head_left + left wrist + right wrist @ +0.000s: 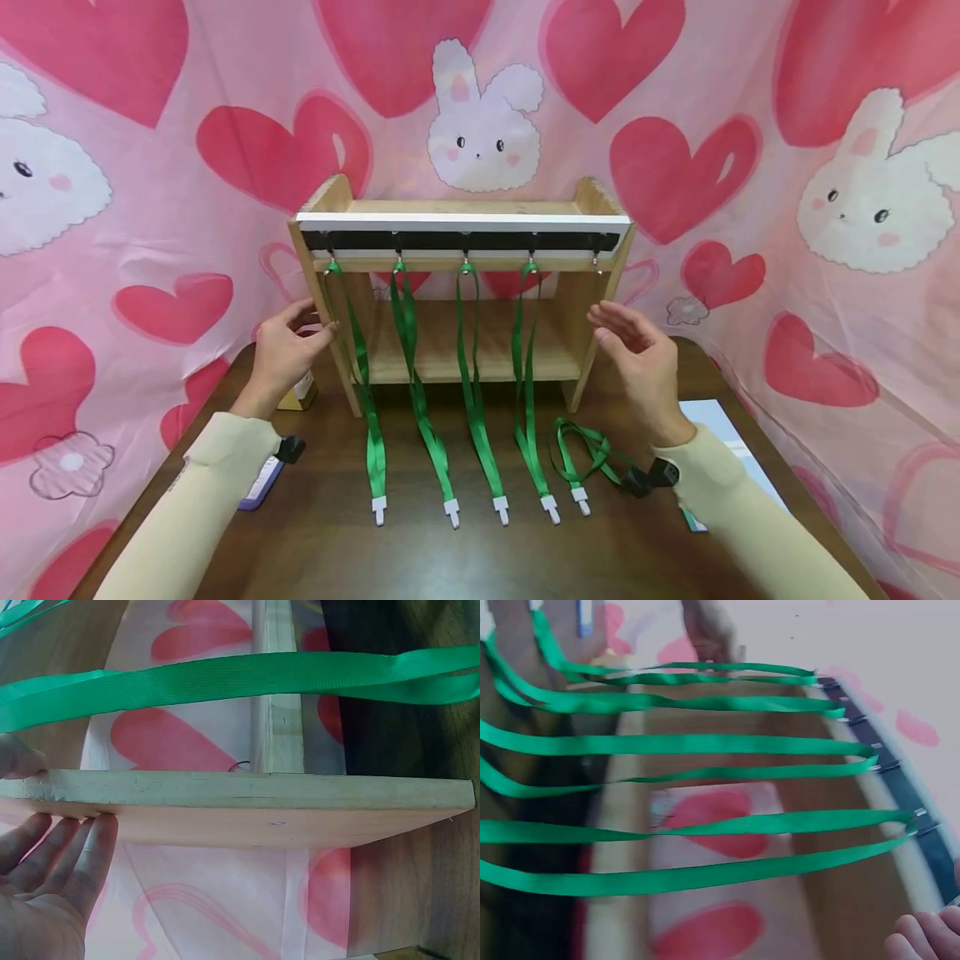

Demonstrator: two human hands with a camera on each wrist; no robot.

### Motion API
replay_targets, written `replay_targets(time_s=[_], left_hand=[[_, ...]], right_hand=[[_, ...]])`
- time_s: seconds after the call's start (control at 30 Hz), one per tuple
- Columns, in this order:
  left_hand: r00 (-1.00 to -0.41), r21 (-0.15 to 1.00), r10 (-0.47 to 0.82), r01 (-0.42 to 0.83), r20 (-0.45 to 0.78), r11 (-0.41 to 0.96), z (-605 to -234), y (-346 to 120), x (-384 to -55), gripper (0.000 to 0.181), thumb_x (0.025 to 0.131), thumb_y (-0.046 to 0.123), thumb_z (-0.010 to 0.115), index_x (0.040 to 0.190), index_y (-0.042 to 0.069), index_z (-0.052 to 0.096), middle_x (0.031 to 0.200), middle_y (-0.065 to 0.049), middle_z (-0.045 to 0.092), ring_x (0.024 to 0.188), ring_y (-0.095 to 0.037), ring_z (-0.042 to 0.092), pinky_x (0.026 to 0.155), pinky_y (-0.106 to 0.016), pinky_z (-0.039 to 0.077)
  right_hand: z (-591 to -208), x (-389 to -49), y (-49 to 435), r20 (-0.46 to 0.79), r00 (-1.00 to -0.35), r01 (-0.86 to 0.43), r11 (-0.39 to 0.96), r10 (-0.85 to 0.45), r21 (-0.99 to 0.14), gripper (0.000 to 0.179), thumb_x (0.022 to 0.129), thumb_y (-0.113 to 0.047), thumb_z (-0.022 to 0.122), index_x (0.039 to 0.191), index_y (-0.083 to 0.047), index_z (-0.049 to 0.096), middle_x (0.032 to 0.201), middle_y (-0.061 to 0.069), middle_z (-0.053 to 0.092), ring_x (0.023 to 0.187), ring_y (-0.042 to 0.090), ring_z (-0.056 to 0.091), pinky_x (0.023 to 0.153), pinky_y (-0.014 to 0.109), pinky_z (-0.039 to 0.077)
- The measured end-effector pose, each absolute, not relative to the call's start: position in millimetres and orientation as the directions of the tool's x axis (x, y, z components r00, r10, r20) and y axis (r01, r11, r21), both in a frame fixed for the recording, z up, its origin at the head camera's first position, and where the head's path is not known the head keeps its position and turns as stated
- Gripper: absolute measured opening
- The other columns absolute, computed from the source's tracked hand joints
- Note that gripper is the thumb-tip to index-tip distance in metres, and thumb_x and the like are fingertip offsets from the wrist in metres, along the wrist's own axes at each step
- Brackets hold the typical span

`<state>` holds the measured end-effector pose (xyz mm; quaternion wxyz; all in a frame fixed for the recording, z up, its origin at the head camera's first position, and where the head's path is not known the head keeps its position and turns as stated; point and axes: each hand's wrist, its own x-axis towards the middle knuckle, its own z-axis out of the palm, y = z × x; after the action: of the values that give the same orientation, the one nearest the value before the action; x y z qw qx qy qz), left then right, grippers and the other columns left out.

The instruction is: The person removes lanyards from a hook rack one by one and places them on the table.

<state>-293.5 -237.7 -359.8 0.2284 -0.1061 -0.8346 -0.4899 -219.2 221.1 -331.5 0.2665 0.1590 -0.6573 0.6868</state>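
Wooden rack (497, 337), its side (225, 825) in the left hand (288, 346) (green lanyard (240, 679) alongside)

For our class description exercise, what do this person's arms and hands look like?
Long, pale cream sleeves cover both arms. The left hand and right hand are gloveless. A small, boxy black device sits at each wrist.

No words we can read here, folks: faint print on the yellow-and-white box (297, 398) and the purple-edged card (260, 486), both too small to make out.
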Motion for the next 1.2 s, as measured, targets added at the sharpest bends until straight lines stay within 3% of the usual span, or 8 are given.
replay_targets(time_s=[0.4, 0.6, 0.87, 1.07, 1.2], left_hand=[[-0.873, 0.774, -0.055, 0.398, 0.484, 0.493, -363, -236, -291, 0.049, 0.090, 0.020, 0.076, 0.134, 0.004, 0.063, 0.116, -0.024, 0.071, 0.087, 0.011, 0.064, 0.073, -0.005, 0.053], [-0.874, 0.779, -0.061, 0.397, 0.483, 0.486, -362, -233, -292, 0.050, 0.090, 0.020, 0.075, 0.136, 0.004, 0.063, 0.118, -0.024, 0.071, 0.086, 0.012, 0.063, 0.074, -0.005, 0.053], [-0.881, 0.778, -0.053, 0.386, 0.471, 0.496, -362, -237, -292, 0.052, 0.091, 0.019, 0.075, 0.139, 0.006, 0.060, 0.123, -0.022, 0.069, 0.091, 0.007, 0.063, 0.075, -0.005, 0.053], [-0.881, 0.778, -0.045, 0.392, 0.472, 0.491, -362, -237, -292, 0.051, 0.092, 0.020, 0.074, 0.140, 0.007, 0.060, 0.123, -0.021, 0.069, 0.092, 0.007, 0.063, 0.075, -0.005, 0.053], [-0.885, 0.779, -0.043, 0.384, 0.464, 0.495, -361, -237, -291, 0.052, 0.092, 0.021, 0.073, 0.140, 0.007, 0.060, 0.124, -0.022, 0.069, 0.091, 0.010, 0.062, 0.075, -0.005, 0.053]], right_hand=[[-280, -239, 195, 0.602, -0.799, -0.596, 0.135, 0.003, -0.792, 0.037, 0.091, -0.002, 0.072, 0.127, 0.004, 0.067, 0.125, 0.021, 0.072, 0.110, 0.011, 0.073, 0.094, 0.022, 0.058], [-272, -248, 187, 0.599, -0.801, -0.584, 0.221, -0.001, -0.781, 0.036, 0.092, -0.011, 0.074, 0.125, 0.001, 0.069, 0.124, 0.018, 0.073, 0.109, 0.006, 0.072, 0.092, 0.017, 0.057], [-277, -258, 179, 0.545, -0.838, -0.535, 0.155, 0.027, -0.830, 0.032, 0.092, -0.003, 0.071, 0.124, 0.004, 0.069, 0.123, 0.024, 0.071, 0.100, 0.005, 0.075, 0.088, 0.020, 0.059], [-278, -259, 171, 0.488, -0.873, -0.483, 0.115, 0.023, -0.868, 0.034, 0.093, -0.006, 0.071, 0.126, 0.003, 0.068, 0.122, 0.020, 0.073, 0.090, 0.003, 0.075, 0.088, 0.024, 0.060], [-280, -259, 165, 0.432, -0.901, -0.432, -0.004, 0.035, -0.902, 0.038, 0.093, -0.005, 0.071, 0.128, 0.007, 0.065, 0.108, 0.004, 0.078, 0.090, 0.004, 0.075, 0.087, 0.027, 0.060]])
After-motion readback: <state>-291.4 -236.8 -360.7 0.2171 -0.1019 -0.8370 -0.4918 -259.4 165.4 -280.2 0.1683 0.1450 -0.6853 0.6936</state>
